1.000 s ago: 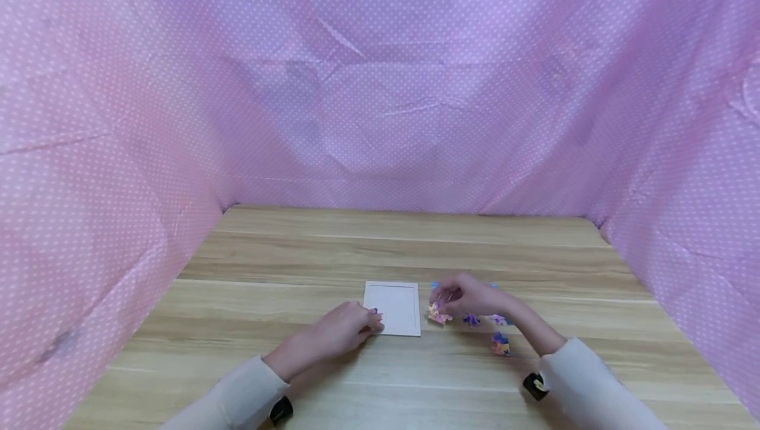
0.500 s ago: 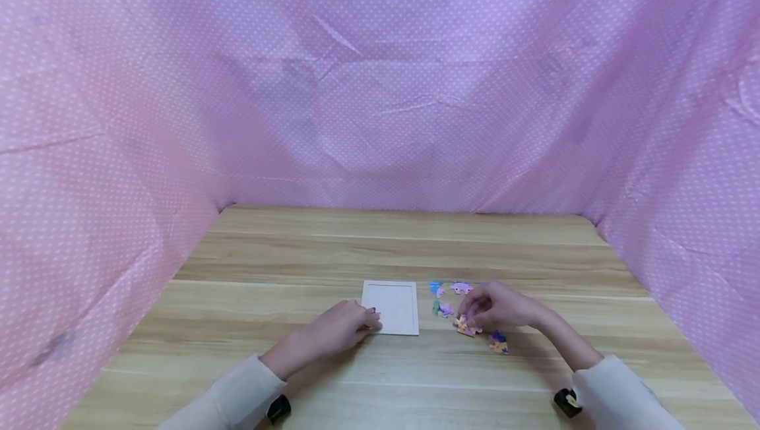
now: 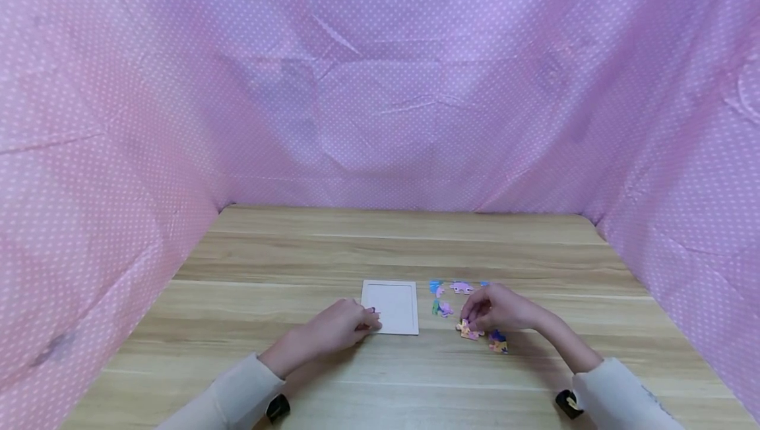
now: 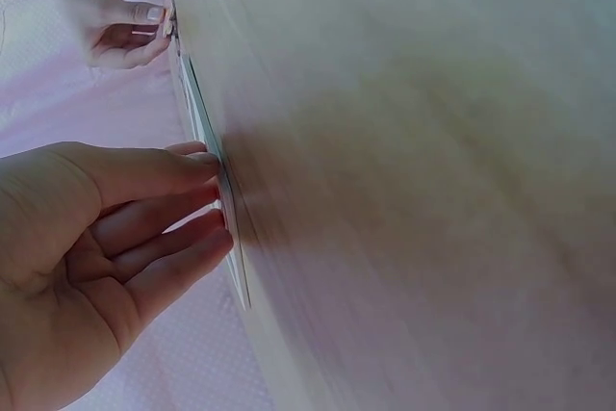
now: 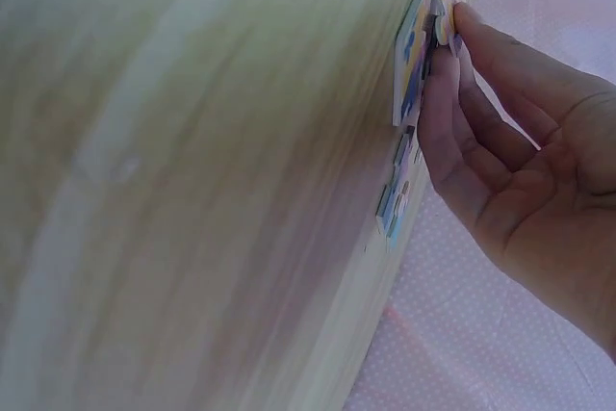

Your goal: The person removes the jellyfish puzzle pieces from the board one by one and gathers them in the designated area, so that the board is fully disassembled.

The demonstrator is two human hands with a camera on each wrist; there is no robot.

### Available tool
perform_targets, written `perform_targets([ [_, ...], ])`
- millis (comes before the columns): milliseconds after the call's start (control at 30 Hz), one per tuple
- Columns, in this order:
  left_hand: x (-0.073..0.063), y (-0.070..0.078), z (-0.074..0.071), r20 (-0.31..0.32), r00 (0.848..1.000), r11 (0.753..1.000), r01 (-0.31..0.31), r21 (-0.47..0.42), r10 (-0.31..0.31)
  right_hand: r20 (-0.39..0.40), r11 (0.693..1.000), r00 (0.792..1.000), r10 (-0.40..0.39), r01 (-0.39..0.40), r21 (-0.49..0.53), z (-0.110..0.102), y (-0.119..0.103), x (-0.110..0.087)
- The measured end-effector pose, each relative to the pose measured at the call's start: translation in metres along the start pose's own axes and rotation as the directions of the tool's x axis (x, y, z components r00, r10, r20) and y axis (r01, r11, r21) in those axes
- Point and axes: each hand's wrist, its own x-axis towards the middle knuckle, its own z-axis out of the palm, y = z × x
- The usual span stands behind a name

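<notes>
A white square puzzle frame (image 3: pixel 398 308) lies flat in the middle of the wooden table. My left hand (image 3: pixel 347 324) holds its near left corner; in the left wrist view, thumb and curled fingers meet the thin edge of the frame (image 4: pixel 204 122). To the right, my right hand (image 3: pixel 501 308) pinches a yellow and pink jigsaw piece (image 3: pixel 470 330) low over the table. The right wrist view has this jigsaw piece (image 5: pixel 445 7) between thumb and fingertips. Whether it touches the table is unclear.
Several jigsaw pieces lie right of the frame: a blue and pink piece (image 3: pixel 436 287), a pink piece (image 3: pixel 461 287), a green and purple piece (image 3: pixel 442 308) and a purple and orange piece (image 3: pixel 498 342). A pink dotted curtain (image 3: pixel 380 120) surrounds the table (image 3: pixel 297 245).
My right hand has carried the yellow and pink jigsaw piece rightward and slightly nearer, away from the frame, uncovering pieces behind it. The left hand has stayed at the frame.
</notes>
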Motion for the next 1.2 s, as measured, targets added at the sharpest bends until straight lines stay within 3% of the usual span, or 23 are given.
perform_targets([
  [233,-0.001,0.000,0.000,-0.018,1.000,1.000,-0.004,-0.006,0.003,0.005,0.999,1.000,-0.028,0.028,-0.031,0.001,0.000,0.003],
  [467,-0.002,-0.004,0.001,-0.025,1.000,1.000,-0.017,-0.008,0.017,0.023,1.000,1.000,0.007,-0.006,-0.017,0.001,0.001,0.004],
  [667,-0.002,-0.007,0.000,0.005,0.999,0.999,-0.037,-0.009,0.037,-0.004,0.997,1.000,0.002,-0.002,-0.074,0.000,-0.002,0.009],
  [933,-0.002,-0.006,-0.006,0.037,0.998,0.997,-0.045,-0.061,0.047,-0.015,0.988,1.000,-0.002,0.000,-0.156,0.006,-0.015,0.035],
  [1200,0.000,-0.011,-0.010,0.068,0.993,0.995,-0.094,0.019,0.093,-0.011,0.991,1.000,-0.017,0.016,-0.133,0.021,-0.031,0.072],
])
